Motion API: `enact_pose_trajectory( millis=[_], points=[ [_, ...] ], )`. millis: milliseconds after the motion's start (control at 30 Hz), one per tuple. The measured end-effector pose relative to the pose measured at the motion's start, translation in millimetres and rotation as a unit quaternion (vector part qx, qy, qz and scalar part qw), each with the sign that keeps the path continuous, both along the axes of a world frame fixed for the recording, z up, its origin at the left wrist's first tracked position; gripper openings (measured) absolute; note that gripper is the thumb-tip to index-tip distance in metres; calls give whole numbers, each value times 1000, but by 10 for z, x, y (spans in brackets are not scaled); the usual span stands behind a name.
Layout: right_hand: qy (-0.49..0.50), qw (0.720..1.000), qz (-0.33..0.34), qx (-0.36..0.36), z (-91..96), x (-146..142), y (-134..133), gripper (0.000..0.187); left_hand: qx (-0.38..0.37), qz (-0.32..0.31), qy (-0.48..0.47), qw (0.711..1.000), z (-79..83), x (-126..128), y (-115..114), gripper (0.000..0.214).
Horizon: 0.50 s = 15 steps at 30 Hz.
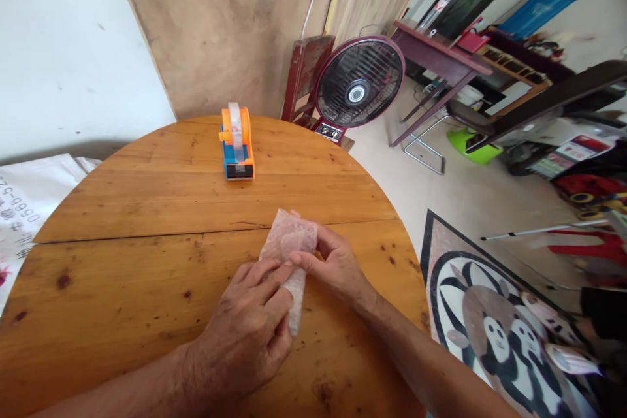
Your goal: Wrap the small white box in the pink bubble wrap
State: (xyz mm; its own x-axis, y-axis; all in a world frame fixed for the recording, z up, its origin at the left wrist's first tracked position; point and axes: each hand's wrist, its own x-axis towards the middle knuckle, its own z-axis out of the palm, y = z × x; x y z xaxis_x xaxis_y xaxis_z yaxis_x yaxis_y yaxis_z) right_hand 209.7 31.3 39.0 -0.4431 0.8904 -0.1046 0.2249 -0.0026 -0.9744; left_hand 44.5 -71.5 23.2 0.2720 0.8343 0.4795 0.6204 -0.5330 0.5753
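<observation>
Both of my hands hold a small pinkish-white bubble-wrap packet [289,241] low over a round wooden table [147,209]. My left hand [249,333] has its fingers curled round the packet's lower part. My right hand [333,261] pinches the packet's right side, thumb against my left fingertips. An orange and blue tape dispenser [236,142] with a roll of clear tape stands at the table's far side, well away from both hands.
A dark red floor fan [357,85] stands past the table's far right edge, by a red wooden chair [306,75]. A printed white sack [29,202] lies at the left. On the right floor are a panda mat [499,333], a red table [441,62] and clutter.
</observation>
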Motion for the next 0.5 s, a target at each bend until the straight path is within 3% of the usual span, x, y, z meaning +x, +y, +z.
enact_pose_trajectory(
  millis=[133, 267, 400, 500],
  points=[
    [35, 994, 9, -102, -2, 12, 11, 39, 0, 4, 10, 1000, 3, 0, 3, 14],
    [-9, 992, 1, -124, -32, -28, 58, 37, 0, 10, 11, 1000, -5, 6, 9, 13],
    [-25, 994, -9, -104, -91, -96, 105, 33, 4, 18, 10, 1000, 17, -3, -6, 9],
    [-52, 998, -26, -36, -144, -138, 118, 29, 15, 39, 24, 999, 63, -32, -30, 8]
  ],
)
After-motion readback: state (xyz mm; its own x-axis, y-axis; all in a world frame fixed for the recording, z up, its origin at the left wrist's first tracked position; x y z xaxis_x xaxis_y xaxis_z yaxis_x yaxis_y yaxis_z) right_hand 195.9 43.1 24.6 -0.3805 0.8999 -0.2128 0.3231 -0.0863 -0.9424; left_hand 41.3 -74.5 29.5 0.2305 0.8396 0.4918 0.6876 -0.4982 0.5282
